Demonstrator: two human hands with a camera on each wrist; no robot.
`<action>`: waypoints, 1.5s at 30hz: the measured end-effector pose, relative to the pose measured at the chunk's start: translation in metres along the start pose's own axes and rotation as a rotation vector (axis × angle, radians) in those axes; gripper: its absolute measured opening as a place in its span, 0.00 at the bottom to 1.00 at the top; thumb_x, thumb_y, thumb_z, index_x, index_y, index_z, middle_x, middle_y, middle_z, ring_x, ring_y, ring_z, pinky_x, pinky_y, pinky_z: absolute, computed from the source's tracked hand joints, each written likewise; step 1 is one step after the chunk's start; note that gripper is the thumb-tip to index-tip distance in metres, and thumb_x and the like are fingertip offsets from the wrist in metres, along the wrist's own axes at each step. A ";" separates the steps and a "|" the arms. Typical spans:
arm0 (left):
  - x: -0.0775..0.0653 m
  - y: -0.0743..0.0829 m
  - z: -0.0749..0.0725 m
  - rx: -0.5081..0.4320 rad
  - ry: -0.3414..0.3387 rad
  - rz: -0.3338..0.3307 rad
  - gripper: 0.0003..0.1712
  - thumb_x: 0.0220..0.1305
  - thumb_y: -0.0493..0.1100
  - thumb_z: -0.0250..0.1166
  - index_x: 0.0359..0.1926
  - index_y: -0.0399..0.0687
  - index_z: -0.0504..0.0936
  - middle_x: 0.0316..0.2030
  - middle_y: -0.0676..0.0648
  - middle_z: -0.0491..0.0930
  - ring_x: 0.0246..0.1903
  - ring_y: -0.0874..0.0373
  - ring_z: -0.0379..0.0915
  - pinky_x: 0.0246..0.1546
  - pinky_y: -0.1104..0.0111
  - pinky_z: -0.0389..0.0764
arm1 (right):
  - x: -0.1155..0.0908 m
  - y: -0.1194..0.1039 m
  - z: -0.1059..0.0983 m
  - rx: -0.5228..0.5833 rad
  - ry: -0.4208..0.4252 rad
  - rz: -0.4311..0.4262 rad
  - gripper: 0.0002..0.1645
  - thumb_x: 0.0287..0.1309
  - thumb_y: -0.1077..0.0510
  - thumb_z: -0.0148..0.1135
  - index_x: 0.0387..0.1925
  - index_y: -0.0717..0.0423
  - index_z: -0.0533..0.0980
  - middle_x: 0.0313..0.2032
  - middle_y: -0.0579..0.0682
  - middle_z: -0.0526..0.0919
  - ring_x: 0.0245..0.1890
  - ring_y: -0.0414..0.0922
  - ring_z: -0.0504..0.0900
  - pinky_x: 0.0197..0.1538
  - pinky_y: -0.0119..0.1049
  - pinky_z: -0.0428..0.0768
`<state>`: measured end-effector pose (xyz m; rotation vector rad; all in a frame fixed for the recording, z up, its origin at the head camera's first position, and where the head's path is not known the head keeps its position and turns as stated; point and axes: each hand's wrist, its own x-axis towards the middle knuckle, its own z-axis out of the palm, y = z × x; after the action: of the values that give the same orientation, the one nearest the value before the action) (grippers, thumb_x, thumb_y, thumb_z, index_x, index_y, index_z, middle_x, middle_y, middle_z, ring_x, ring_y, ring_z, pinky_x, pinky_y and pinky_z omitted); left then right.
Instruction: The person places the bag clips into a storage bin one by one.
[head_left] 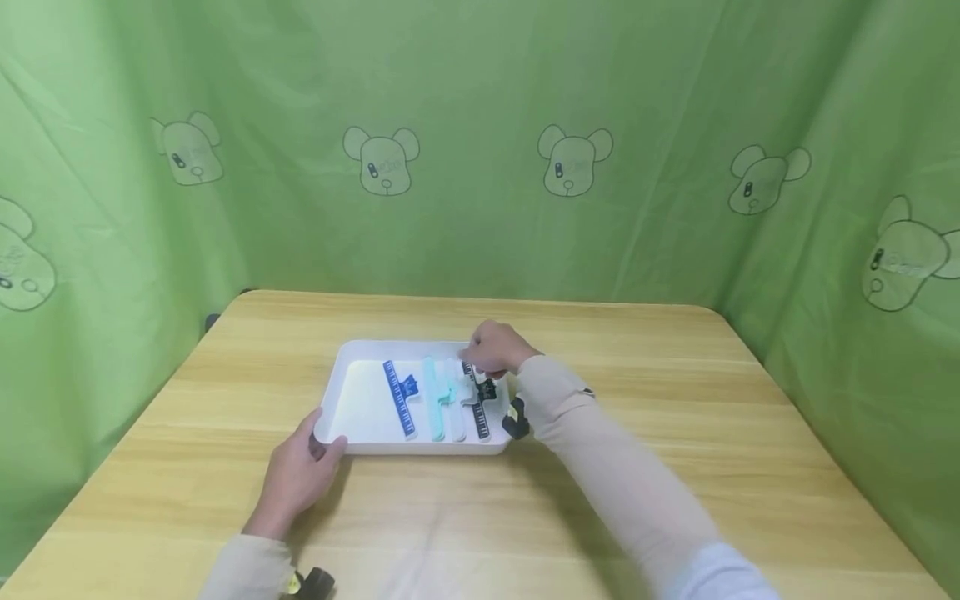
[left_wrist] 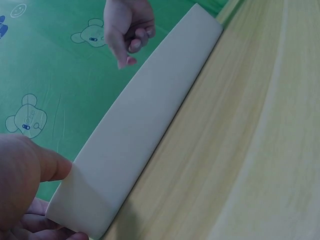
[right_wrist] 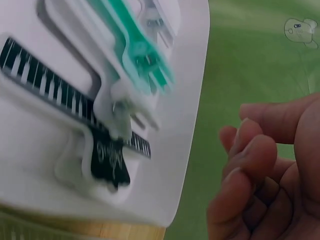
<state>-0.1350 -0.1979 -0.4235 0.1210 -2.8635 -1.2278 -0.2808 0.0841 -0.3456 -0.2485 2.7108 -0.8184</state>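
A white tray (head_left: 330, 398) lies on the table, and my left hand (head_left: 300, 468) grips its near left corner. In the left wrist view the thumb (left_wrist: 52, 166) presses the wall, with fingers round the corner. Inside the tray are a blue clip with piano-key markings (head_left: 397, 398), a mint-green clip (head_left: 433, 400), a white clip (head_left: 457, 423) and a black piano-key clip (head_left: 482, 421). The white clip overlaps the black one in the right wrist view. My right hand (head_left: 498, 347) hovers over the tray's far right part, fingers loosely curled, nothing between them.
The tray rests on a wood-grain table (head_left: 645, 375). Green curtains (head_left: 480, 233) printed with bear heads stand behind and at both sides. A small black device (head_left: 516, 418) is at the right wrist, another (head_left: 315, 583) at the left.
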 end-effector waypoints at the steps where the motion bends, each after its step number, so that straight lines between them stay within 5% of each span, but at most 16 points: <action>1: 0.000 0.000 0.000 -0.001 0.001 0.000 0.40 0.69 0.48 0.57 0.72 0.30 0.52 0.66 0.27 0.59 0.65 0.32 0.57 0.65 0.45 0.61 | -0.001 0.003 -0.003 0.005 0.004 0.002 0.21 0.65 0.50 0.59 0.19 0.56 0.71 0.18 0.48 0.75 0.15 0.39 0.70 0.23 0.32 0.80; 6: -0.001 -0.001 0.000 -0.006 0.007 0.006 0.40 0.69 0.48 0.57 0.72 0.31 0.53 0.66 0.27 0.60 0.64 0.32 0.59 0.65 0.45 0.62 | -0.006 0.019 -0.016 0.030 0.029 0.008 0.19 0.65 0.50 0.59 0.22 0.58 0.73 0.19 0.49 0.76 0.15 0.39 0.71 0.22 0.31 0.78; 19: -0.001 0.002 -0.002 -0.011 -0.001 -0.012 0.40 0.69 0.48 0.57 0.73 0.32 0.52 0.67 0.28 0.59 0.66 0.33 0.57 0.66 0.45 0.60 | -0.006 0.075 -0.038 0.021 0.023 0.098 0.27 0.65 0.51 0.57 0.11 0.51 0.65 0.09 0.44 0.68 0.10 0.38 0.63 0.20 0.31 0.71; 29: -0.002 0.002 -0.002 -0.005 -0.005 -0.007 0.41 0.69 0.48 0.58 0.72 0.32 0.52 0.67 0.28 0.58 0.65 0.32 0.56 0.65 0.45 0.60 | -0.005 0.112 -0.034 -0.021 -0.006 0.174 0.26 0.65 0.49 0.56 0.12 0.54 0.71 0.09 0.44 0.71 0.10 0.37 0.65 0.18 0.28 0.69; 45: -0.001 0.000 -0.001 -0.008 -0.012 -0.012 0.41 0.70 0.49 0.57 0.73 0.32 0.52 0.67 0.28 0.59 0.65 0.32 0.58 0.65 0.45 0.61 | -0.008 0.121 -0.023 0.066 -0.045 0.212 0.22 0.64 0.52 0.57 0.17 0.59 0.77 0.12 0.45 0.71 0.12 0.37 0.67 0.18 0.26 0.71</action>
<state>-0.1339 -0.1986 -0.4232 0.1316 -2.8724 -1.2463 -0.2904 0.1971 -0.3934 0.0350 2.6063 -0.8277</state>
